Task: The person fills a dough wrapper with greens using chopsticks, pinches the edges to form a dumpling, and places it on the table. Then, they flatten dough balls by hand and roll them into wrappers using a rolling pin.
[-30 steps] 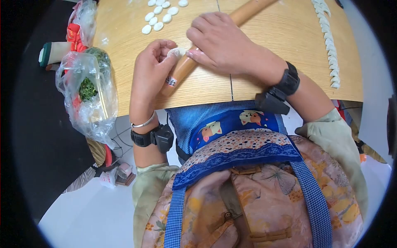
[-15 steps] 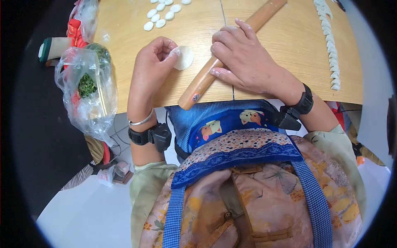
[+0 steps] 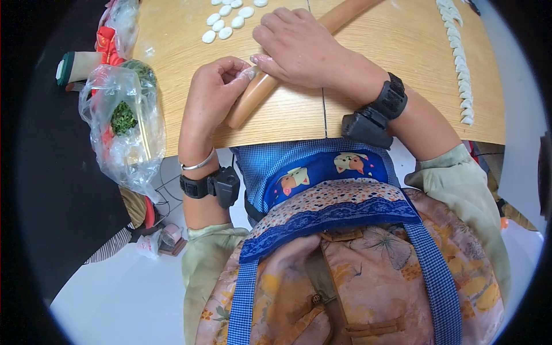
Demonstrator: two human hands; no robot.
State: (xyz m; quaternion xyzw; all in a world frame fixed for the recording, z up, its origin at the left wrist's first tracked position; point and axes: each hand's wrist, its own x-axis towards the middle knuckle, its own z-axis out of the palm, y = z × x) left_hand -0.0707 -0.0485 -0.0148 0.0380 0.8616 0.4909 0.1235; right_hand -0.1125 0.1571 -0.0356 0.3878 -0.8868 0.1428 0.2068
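Note:
A long wooden rolling pin (image 3: pixel 257 95) lies slanted across the light wooden table, its near end beside my left hand (image 3: pixel 215 86). The thumb and fingers of that hand are pinched together at the pin's left side, at the edge of a dough round that the pin and hands now hide. My right hand (image 3: pixel 296 49) rests on top of the pin, palm down, with its thumb near my left fingertips. Several small white dough discs (image 3: pixel 218 25) lie on the table beyond my hands.
A row of folded white dough pieces (image 3: pixel 460 63) runs along the table's right side. On the left edge hangs a clear plastic bag (image 3: pixel 123 132) with green leaves in it. A green-and-white container (image 3: pixel 72 69) and a red bag (image 3: pixel 106 43) are beside it.
My right hand and the rolling pin have moved left, over the dough round, which was in plain view before. My left hand has barely moved.

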